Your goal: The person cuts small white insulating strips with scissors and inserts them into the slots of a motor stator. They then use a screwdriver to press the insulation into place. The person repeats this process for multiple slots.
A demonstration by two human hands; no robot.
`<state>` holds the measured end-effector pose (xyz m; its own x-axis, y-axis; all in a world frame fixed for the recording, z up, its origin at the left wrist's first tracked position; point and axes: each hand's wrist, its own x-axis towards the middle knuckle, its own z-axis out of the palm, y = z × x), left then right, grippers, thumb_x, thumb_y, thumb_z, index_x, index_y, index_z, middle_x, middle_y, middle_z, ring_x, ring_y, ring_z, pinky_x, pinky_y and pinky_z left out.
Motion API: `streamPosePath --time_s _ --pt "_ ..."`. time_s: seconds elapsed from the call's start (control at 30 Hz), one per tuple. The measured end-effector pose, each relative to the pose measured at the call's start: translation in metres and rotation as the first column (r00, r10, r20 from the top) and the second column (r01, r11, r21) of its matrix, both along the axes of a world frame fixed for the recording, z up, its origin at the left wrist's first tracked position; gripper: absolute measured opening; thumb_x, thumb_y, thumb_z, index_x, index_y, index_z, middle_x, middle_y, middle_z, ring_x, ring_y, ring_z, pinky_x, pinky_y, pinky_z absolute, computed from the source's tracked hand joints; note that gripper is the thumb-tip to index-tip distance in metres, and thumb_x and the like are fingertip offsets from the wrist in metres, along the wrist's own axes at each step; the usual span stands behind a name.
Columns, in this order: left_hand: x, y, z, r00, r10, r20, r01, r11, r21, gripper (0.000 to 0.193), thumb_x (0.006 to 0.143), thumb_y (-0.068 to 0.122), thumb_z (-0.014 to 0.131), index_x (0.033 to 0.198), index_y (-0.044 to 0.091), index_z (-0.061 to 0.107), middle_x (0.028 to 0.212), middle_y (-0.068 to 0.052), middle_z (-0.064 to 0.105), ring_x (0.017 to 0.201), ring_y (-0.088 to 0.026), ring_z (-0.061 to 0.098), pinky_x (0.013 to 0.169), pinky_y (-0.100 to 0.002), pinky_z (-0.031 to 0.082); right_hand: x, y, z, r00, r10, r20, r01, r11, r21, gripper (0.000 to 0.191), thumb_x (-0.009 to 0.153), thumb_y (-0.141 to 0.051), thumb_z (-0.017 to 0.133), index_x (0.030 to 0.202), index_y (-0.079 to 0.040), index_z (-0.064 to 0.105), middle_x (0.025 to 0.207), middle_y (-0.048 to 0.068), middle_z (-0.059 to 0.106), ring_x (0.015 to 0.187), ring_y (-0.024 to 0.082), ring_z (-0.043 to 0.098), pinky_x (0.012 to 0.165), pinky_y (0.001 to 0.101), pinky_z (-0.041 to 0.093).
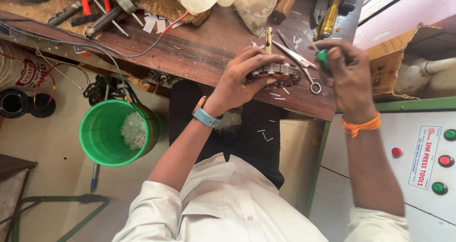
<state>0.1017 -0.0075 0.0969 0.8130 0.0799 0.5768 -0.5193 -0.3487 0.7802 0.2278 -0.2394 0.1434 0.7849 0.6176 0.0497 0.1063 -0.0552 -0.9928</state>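
Observation:
My left hand [247,78] grips a round metal motor stator [280,73] with slotted laminations, holding it down on the wooden workbench [204,52]. A blue watch sits on that wrist. My right hand [349,73], with an orange thread around its wrist, is closed on a green-handled tool [323,57] just right of the stator. A pair of scissors [304,68] lies under and behind the stator. Small white paper strips [278,95] are scattered around it.
A green bucket [102,140] with white scraps stands on the floor at left. Pliers with red handles [95,0], a spring, wires and a yellow screwdriver [328,16] lie at the bench's back. A white control panel [418,161] with red and green buttons is at right, beside a cardboard box [394,52].

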Motion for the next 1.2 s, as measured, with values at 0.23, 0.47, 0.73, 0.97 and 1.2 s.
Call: streamPosePath --time_s 0.23,0.47,0.73,0.97,1.2 --pt "-0.014 -0.008 0.013 0.999 0.038 -0.013 -0.039 0.998 -0.044 0.034 0.097 0.012 0.07 0.131 0.011 0.067 0.114 -0.008 0.068 0.11 -0.028 0.064 0.1 -0.04 0.054 -0.043 0.029 -0.002 0.987 -0.087 0.139 0.093 0.995 -0.035 0.038 0.104 -0.033 0.07 0.126 -0.002 0.068 0.092 -0.004 0.062 0.071 0.001 0.051 0.057 0.0175 0.038" --pt "-0.015 -0.024 0.017 0.968 0.235 -0.092 -0.229 0.971 0.075 0.031 0.095 0.003 0.069 0.124 0.011 0.067 0.112 -0.007 0.07 0.106 -0.027 0.064 0.096 -0.039 0.054 -0.048 0.041 -0.016 0.98 -0.149 0.13 0.133 0.984 0.119 0.034 0.116 -0.033 0.065 0.125 -0.001 0.068 0.098 -0.004 0.062 0.086 -0.001 0.054 0.078 0.0175 0.045" --pt "-0.015 -0.024 0.023 0.964 0.222 -0.149 -0.222 0.975 0.017 0.03 0.103 0.008 0.063 0.133 0.009 0.065 0.117 -0.01 0.069 0.113 -0.028 0.065 0.1 -0.039 0.052 -0.058 0.009 -0.022 0.997 -0.081 0.01 0.077 0.981 0.178 0.035 0.107 -0.035 0.065 0.124 -0.004 0.067 0.089 -0.001 0.063 0.068 0.002 0.05 0.057 0.0168 0.038" --pt "-0.021 -0.018 0.022 0.967 0.24 -0.084 -0.242 0.97 -0.014 0.038 0.091 0.014 0.076 0.127 0.01 0.065 0.115 -0.008 0.067 0.112 -0.029 0.063 0.099 -0.041 0.052 -0.06 -0.022 -0.012 0.976 -0.098 0.192 0.098 0.995 0.006 0.034 0.105 -0.033 0.068 0.116 0.0 0.069 0.086 0.001 0.067 0.07 0.003 0.057 0.06 0.0184 0.043" --pt "-0.018 -0.018 0.013 0.971 0.233 -0.06 -0.228 0.97 0.084 0.043 0.088 0.009 0.081 0.127 0.011 0.064 0.119 -0.006 0.066 0.116 -0.028 0.063 0.101 -0.041 0.054 -0.077 -0.016 -0.016 0.953 -0.122 0.277 0.155 0.983 -0.099 0.025 0.105 -0.023 0.073 0.118 -0.003 0.072 0.09 -0.001 0.065 0.081 0.005 0.059 0.071 0.0203 0.046"
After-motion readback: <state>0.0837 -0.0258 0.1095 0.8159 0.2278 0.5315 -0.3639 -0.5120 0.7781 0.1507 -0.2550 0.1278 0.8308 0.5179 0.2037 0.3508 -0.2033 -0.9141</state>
